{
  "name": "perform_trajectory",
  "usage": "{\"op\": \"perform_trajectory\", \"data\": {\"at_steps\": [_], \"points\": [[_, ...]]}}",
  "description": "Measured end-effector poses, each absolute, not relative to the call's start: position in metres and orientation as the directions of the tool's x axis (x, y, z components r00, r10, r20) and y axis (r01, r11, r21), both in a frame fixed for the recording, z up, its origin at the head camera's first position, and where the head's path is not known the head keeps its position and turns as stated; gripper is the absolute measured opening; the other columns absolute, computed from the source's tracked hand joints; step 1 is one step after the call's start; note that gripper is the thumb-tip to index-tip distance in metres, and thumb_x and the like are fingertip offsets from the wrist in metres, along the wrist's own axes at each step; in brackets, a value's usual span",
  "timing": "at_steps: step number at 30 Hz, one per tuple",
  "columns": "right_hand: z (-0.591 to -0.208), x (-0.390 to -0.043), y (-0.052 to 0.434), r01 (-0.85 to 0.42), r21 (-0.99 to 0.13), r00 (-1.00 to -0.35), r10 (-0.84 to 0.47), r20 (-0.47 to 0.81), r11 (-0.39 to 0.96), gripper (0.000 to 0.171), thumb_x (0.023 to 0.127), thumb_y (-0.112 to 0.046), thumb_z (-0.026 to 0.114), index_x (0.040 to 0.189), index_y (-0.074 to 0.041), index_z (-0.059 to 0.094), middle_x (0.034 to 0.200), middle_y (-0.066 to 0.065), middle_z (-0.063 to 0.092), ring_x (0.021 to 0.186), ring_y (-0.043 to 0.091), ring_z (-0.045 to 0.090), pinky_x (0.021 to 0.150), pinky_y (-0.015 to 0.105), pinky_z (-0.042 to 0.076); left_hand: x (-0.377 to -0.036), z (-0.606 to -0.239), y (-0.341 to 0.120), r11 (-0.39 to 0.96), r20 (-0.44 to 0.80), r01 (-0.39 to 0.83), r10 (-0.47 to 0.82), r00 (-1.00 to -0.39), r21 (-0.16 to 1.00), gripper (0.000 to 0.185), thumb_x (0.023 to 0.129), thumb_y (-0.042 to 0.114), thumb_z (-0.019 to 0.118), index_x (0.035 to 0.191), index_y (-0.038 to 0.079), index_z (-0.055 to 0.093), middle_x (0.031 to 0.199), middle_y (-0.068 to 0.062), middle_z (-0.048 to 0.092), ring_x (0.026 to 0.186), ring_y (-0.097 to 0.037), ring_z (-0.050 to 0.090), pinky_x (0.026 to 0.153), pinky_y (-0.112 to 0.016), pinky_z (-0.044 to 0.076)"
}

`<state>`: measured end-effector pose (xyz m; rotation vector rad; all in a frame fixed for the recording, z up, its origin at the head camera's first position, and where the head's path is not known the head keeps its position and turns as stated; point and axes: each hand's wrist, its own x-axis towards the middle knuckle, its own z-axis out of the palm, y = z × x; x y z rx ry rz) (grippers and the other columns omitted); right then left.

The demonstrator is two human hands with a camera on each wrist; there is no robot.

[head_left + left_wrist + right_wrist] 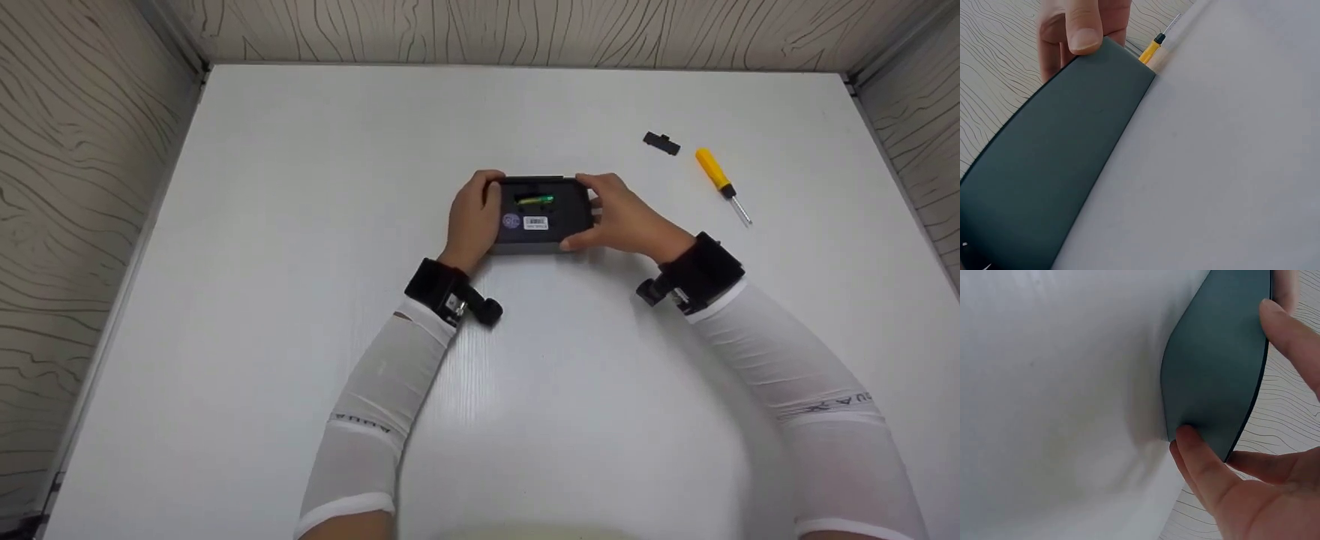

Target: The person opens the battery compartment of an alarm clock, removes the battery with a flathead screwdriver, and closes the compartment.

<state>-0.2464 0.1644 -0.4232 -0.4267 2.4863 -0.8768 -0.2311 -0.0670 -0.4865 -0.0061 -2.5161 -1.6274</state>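
Both hands hold a dark box-shaped device [564,232], its back facing up. On that back, a recess shows a green battery [537,200], near a white barcode label [535,223] and a round sticker [511,221]. My left hand [474,221] grips the device's left end. At the right end my right hand [626,216] has its thumb on the near edge and fingers toward the far edge. The right wrist view shows the right hand's fingers [1199,458] against the device's smooth dark-green side [1213,354].
A small black cover piece [661,143] lies on the white table [315,187] beyond the right hand. Beside it is a screwdriver [714,170] with a yellow handle, its tip toward the near right. Wood-patterned panels [525,34] bound the table at the back and sides.
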Motion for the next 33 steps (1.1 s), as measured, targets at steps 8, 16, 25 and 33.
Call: {"op": "perform_trajectory", "data": {"at_steps": [8, 16, 25, 33], "points": [[-0.414, -0.259, 0.167, -0.162, -0.618, -0.812, -0.46, -0.36, 0.77, 0.109, 0.079, -0.025, 0.089, 0.159, -0.001, 0.02, 0.155, 0.025, 0.026, 0.135, 0.041, 0.043, 0.11, 0.052, 0.038, -0.233, -0.489, -0.066, 0.397, 0.117, 0.087, -0.053, -0.992, 0.914, 0.033, 0.109, 0.018, 0.043, 0.134, 0.006, 0.059, 0.133, -0.008, 0.063, 0.123, -0.016, 0.056, 0.104, -0.029, 0.041], [-0.409, -0.281, 0.185, -0.193, -0.611, -0.747, -0.519, -0.416, 0.768, 0.108, 0.081, -0.022, 0.088, 0.163, -0.019, 0.018, 0.164, 0.014, 0.022, 0.141, 0.041, 0.039, 0.112, 0.056, 0.036, -0.233, -0.489, -0.062, 0.422, 0.121, 0.092, -0.044, -0.992, 0.902, 0.025, 0.107, 0.017, 0.047, 0.124, 0.005, 0.059, 0.121, -0.009, 0.064, 0.113, -0.018, 0.058, 0.098, -0.03, 0.043], [-0.406, -0.302, 0.197, -0.156, -0.688, -0.632, -0.607, -0.482, 0.709, 0.104, 0.084, -0.009, 0.083, 0.163, -0.033, 0.02, 0.168, -0.004, 0.017, 0.149, 0.036, 0.029, 0.117, 0.059, 0.025, -0.232, -0.491, -0.06, 0.432, 0.172, 0.148, -0.018, -0.985, 0.889, 0.02, 0.108, 0.018, 0.047, 0.107, 0.002, 0.059, 0.107, -0.011, 0.067, 0.099, -0.02, 0.06, 0.088, -0.031, 0.045], [-0.406, -0.314, 0.191, -0.122, -0.726, -0.582, -0.641, -0.5, 0.677, 0.103, 0.084, 0.002, 0.076, 0.162, -0.035, 0.019, 0.168, -0.007, 0.014, 0.151, 0.032, 0.024, 0.118, 0.055, 0.025, -0.232, -0.493, -0.061, 0.4, 0.194, 0.174, -0.009, -0.981, 0.9, 0.02, 0.109, 0.015, 0.044, 0.106, 0.002, 0.058, 0.102, -0.01, 0.061, 0.094, -0.018, 0.054, 0.084, -0.028, 0.043]]}}
